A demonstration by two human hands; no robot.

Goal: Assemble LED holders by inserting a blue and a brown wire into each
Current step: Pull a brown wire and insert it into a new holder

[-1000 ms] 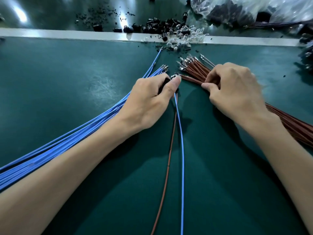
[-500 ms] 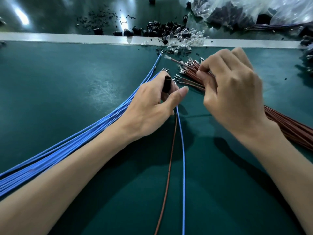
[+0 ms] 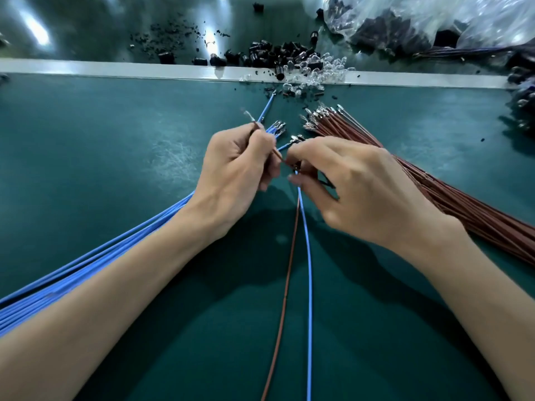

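My left hand is closed around a single brown wire; its metal terminal sticks out up-left past the knuckles. That wire runs on to the fingertips of my right hand, which touches the left. From the right thumb and forefinger hang one blue wire and one brown wire, down toward me. The small black LED holder at their top is mostly hidden by the fingertips. A blue wire bundle lies under my left arm, and a brown wire bundle lies under my right hand.
Loose black holders and clear LEDs are heaped on the white strip at the back of the green mat. A plastic bag of parts sits at the far right. More dark parts line the right edge.
My right hand lifted a brown wire from the bundle and carried it left to my left hand. My left hand now grips that wire, and the hanging wire pair sits at my right fingertips.
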